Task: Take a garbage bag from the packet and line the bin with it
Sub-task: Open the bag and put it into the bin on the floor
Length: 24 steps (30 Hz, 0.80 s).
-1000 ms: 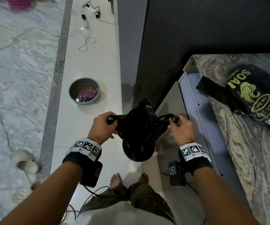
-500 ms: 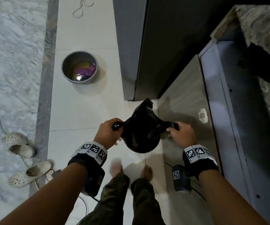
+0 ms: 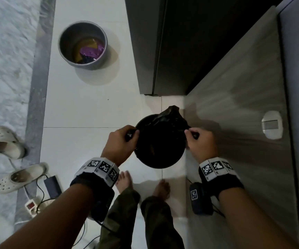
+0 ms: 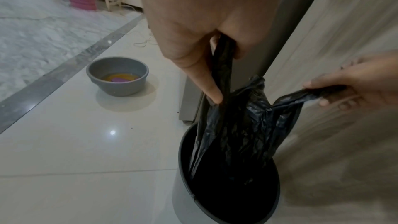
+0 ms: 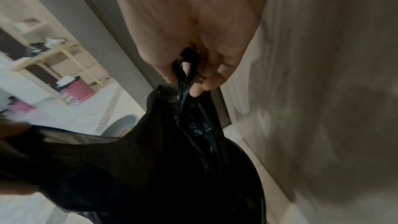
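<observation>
A black garbage bag [image 3: 166, 121] [image 4: 243, 125] [image 5: 163, 142] hangs with its lower part inside a round dark bin [image 3: 160, 163] [image 4: 187, 193] that stands on the floor by my feet. My left hand [image 3: 121, 139] [image 4: 193, 43] grips the bag's left handle strip. My right hand [image 3: 199, 141] [image 4: 355, 84] [image 5: 193, 54] grips the right handle strip. Both hands hold the bag's mouth apart just above the bin's rim. The packet is out of view.
A grey basin [image 3: 83, 45] [image 4: 117, 76] with water and a purple item sits on the white tiles to the far left. A dark tall appliance [image 3: 181, 42] and a grey cabinet door [image 3: 244, 105] stand to the right. Sandals [image 3: 6, 142], a power strip [image 3: 31, 206] and cables lie at the left.
My view has tilted down and the counter with the packet has left it. Both hands have lowered the bag, whose bottom now sits inside the bin.
</observation>
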### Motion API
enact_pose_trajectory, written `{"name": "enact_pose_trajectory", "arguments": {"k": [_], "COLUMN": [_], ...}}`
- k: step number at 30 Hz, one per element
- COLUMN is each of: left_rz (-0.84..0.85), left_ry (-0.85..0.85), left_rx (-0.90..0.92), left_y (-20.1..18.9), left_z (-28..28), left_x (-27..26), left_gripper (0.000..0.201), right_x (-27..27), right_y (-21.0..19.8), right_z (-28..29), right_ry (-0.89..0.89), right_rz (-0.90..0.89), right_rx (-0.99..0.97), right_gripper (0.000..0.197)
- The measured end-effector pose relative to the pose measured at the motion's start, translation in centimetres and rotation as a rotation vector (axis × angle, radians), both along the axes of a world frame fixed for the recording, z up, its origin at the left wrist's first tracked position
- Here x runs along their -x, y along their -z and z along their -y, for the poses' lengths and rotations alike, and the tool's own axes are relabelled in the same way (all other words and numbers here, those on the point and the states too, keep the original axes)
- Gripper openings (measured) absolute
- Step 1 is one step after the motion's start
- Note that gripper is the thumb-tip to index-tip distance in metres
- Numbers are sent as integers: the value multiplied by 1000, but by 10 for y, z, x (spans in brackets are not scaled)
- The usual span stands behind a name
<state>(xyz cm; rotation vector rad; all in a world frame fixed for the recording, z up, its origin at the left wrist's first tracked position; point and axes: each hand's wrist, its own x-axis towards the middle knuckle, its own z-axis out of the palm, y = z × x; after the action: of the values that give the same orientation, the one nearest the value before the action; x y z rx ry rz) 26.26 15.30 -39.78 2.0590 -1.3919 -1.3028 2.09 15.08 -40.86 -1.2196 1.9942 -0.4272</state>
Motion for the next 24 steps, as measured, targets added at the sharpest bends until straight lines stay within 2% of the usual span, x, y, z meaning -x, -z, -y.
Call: {"name": "enact_pose_trajectory", "arguments": {"k": [2, 4, 11, 14, 17, 21, 24], "left_rz": [34, 73, 171, 217, 253, 283, 320], "left_ry": [2, 10, 4, -34, -84, -79, -73], "left_rx": [66, 84, -126, -112, -84, -103, -141], "left_y": [4, 14, 81, 100, 114, 131, 145], "left_z": [-2, -7, -21, -10, 7, 26, 31], "left_x": [0, -1, -16, -24, -32, -41, -43], "left_gripper": [18, 17, 20, 21, 25, 27, 36], "right_x": [-1, -2, 18, 24, 24, 24, 23], "right_y": [1, 12, 75, 95, 107, 126, 142], "right_z": [4, 2, -11, -9, -1, 8, 13], "right_ry": [-59, -95, -122, -172, -249, -240, -270], "right_rz": [-66, -114, -283, -321, -368, -489, -509], "right_rx": [110, 133, -341, -370, -330, -354, -329], "right_gripper": [24, 21, 34, 36, 17, 56, 54]}}
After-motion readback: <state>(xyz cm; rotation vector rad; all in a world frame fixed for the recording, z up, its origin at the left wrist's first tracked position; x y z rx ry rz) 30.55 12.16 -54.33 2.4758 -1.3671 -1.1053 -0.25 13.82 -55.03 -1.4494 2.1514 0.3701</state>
